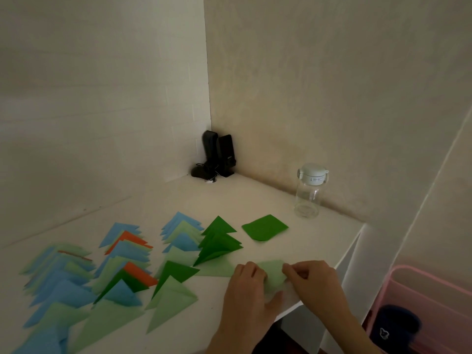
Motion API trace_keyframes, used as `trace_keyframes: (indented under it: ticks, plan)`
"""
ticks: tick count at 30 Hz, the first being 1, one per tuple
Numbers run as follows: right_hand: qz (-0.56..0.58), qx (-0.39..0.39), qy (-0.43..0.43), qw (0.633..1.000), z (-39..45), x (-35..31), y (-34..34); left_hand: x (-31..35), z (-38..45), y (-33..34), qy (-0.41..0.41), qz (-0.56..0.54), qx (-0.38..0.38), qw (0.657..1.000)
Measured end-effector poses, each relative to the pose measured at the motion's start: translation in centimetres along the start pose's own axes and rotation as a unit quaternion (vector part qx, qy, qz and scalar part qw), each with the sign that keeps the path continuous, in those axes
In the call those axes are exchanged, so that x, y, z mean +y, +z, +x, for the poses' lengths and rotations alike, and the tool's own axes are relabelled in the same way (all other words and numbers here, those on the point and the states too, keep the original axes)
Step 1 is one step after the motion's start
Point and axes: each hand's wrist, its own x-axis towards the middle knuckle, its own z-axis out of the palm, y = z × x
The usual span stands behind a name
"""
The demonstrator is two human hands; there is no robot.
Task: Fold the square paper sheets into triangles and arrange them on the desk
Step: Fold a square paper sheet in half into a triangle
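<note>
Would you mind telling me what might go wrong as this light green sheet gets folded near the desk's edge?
1. The light green sheet held in both the left hand and the right hand sits close to the desk edge; it might slip off.
2. A forearm sweep could disturb the overlapping rows of folded triangles.
3. Dim light may hide misaligned corners, giving a crooked crease.

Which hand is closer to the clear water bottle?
Right. The right hand lies below the water bottle, nearer the desk's right edge; the left hand sits farther left.
</note>
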Motion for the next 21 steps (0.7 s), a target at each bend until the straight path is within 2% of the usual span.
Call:
trace_keyframes:
  ticks: [3,5,9,16,21]
  plan:
    - [0.032,-0.053,-0.012,0.998,0.0,-0.8,-0.7,-0.3,0.4,-0.3,0.03,0.008,0.005,0.999]
    - [0.033,-0.059,-0.054,0.996,0.3,-0.8,-0.9,-0.7,0.7,-0.6,0.036,0.014,0.011,0.999]
    - [-0.069,-0.09,-0.09,0.989,1.3,0.5,0.1,-1.9,0.7,-1.0,-0.009,-0.003,0.017,1.0]
    - [-0.077,-0.035,-0.064,0.994,2.3,1.1,2.3,-2.4,1.0,-1.0,-0.114,-0.044,0.024,0.992]
    - [-0.095,-0.016,-0.026,0.995,2.5,1.4,3.1,-2.7,1.2,-0.5,-0.157,-0.043,0.014,0.987]
